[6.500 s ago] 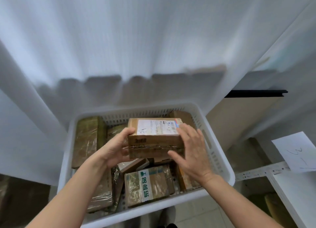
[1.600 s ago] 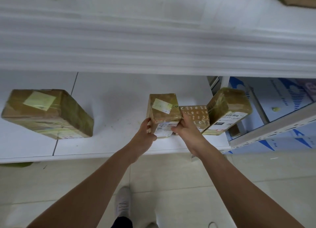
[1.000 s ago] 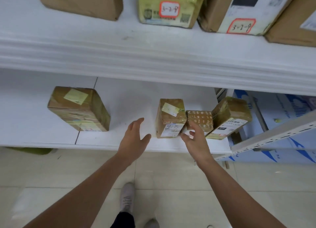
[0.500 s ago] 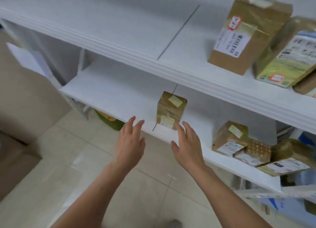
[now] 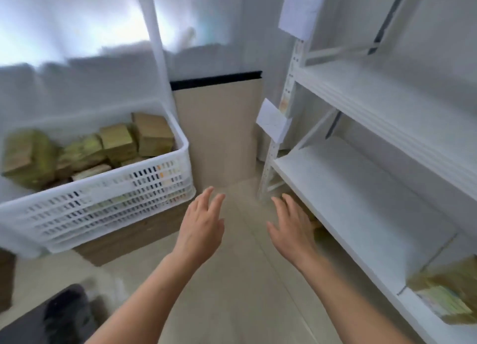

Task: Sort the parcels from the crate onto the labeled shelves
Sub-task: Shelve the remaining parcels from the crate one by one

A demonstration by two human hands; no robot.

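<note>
The white slotted crate [image 5: 108, 201] stands at the left, holding several brown taped parcels [image 5: 116, 142]. White shelves [image 5: 361, 201] run along the right, and one taped parcel [image 5: 444, 294] lies on the lower shelf at the far right. Both my hands hover empty over the floor between crate and shelves: my left hand [image 5: 201, 227] and my right hand [image 5: 291, 227], fingers straight and spread. Neither hand touches anything.
The crate rests on a brown cardboard box [image 5: 129, 237]. A beige panel with a black top [image 5: 216, 132] stands behind. Paper labels [image 5: 272, 123] hang on the shelf upright [image 5: 286, 106]. White curtain covers the back. A dark object [image 5: 51, 318] lies at lower left on the tiled floor.
The parcel was set on the lower shelf and both hands let go. My view has swung left from the shelves toward the crate, with both hands empty and open.
</note>
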